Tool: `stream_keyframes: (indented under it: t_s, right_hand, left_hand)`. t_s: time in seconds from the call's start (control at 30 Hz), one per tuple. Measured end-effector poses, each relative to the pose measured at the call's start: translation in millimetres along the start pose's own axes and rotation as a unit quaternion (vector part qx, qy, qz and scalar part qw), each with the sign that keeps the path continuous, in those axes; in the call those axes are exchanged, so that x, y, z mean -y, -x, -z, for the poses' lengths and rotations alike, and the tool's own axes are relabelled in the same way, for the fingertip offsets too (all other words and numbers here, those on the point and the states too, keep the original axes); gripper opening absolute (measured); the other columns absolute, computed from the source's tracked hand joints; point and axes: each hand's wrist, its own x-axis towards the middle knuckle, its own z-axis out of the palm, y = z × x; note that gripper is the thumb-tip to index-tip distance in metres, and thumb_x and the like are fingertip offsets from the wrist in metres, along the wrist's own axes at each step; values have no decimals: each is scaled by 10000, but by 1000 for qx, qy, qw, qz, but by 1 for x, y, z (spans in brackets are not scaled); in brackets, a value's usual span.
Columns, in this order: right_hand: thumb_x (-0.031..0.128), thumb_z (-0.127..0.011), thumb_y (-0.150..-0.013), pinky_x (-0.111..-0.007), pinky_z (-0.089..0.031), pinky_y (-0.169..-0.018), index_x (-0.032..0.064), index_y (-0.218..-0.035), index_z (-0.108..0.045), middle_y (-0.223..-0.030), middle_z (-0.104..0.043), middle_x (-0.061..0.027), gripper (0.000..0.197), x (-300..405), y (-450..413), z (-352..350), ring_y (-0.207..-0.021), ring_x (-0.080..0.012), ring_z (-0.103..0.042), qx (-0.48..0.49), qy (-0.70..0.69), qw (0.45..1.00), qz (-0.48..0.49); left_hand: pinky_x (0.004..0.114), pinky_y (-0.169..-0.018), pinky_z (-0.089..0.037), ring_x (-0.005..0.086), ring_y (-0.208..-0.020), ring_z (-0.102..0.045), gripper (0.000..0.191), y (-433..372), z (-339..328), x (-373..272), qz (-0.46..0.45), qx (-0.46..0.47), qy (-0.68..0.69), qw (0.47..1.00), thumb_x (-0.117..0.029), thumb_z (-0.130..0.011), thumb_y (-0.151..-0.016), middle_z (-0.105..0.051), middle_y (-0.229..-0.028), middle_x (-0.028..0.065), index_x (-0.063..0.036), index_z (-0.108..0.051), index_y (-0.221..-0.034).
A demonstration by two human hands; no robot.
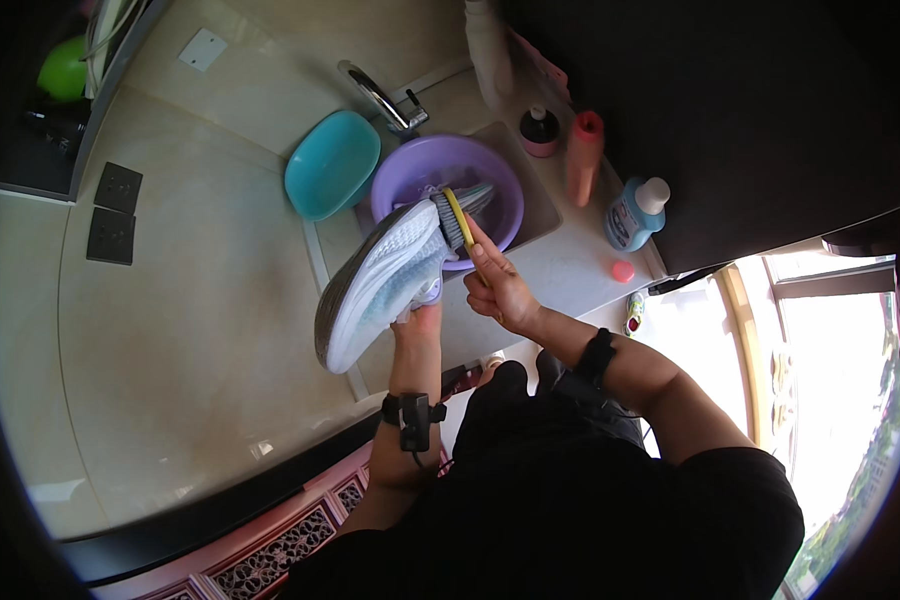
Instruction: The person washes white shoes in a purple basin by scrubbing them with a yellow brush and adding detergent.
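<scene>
A white sneaker [390, 274] with a greyish sole is held up on its side over the near rim of a purple basin [510, 187]. My left hand [421, 319] holds the sneaker from inside its opening, so most of the fingers are hidden. In my right hand [501, 289] is a yellow-backed scrub brush [456, 217], whose grey bristles touch the sneaker's end. Within the basin lies a second shoe [480, 196], partly covered by the brush and the first sneaker.
The basin sits in a sink [544, 214] beneath a chrome faucet [379, 94]. A teal basin [334, 165] leans at the left. Rightward stand a blue detergent bottle [634, 217], a pink bottle [585, 161], a dark bottle [538, 133] and a pink cap [622, 271].
</scene>
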Motion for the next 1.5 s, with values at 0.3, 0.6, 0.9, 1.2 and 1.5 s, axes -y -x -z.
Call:
stream_keyframes:
  t_s: [0.3, 0.6, 0.9, 1.2, 1.5]
  right_hand:
    - [262, -425, -1075, -230, -409, -546, 300, -1538, -338, -649, -477, 24, 473, -18, 9, 18, -533, -72, -433, 21, 294, 953, 76]
    - [230, -494, -1036, -336, -534, -785, 289, -1502, -400, -1159, -670, -175, 479, 12, 10, 16, -748, -336, -664, 100, 539, 822, 154]
    - [163, -567, -983, -320, -550, -573, 292, -1443, -494, -838, -716, -97, 484, 17, 6, 28, -572, -271, -644, 78, 625, 741, 234]
    - [134, -659, -904, -346, -530, -511, 297, -1369, -581, -803, -714, -82, 499, 44, -9, 10, -549, -257, -632, 35, 681, 626, 380]
    - [199, -661, -875, -323, -486, -436, 426, -1400, -518, -700, -672, 8, 590, 54, -20, 4, -487, -215, -589, 58, 773, 505, 381]
  left_hand:
    - [530, -1098, -407, 381, -1255, -533, 428, -10, 4, -15, -20, 1, 2, 1000, -268, -509, -1000, -570, -1343, 216, 49, -562, -1283]
    - [486, -1125, -360, 349, -1315, -489, 493, -12, 7, -30, 47, 20, 123, 991, -297, -342, -1047, -510, -1416, 220, 43, -472, -1379]
    - [481, -1160, -299, 331, -1371, -425, 623, -5, -35, -14, 28, 21, 47, 998, -429, -356, -1040, -447, -1481, 195, 44, -383, -1444]
    - [477, -1125, -333, 303, -1320, -480, 609, -3, -54, -2, 34, 10, -118, 992, -472, -356, -1036, -522, -1424, 135, -4, -443, -1416]
    - [429, -1116, -328, 277, -1306, -476, 654, -1, -61, 23, 23, -94, -307, 947, -546, -357, -1020, -530, -1389, 81, -39, -431, -1428]
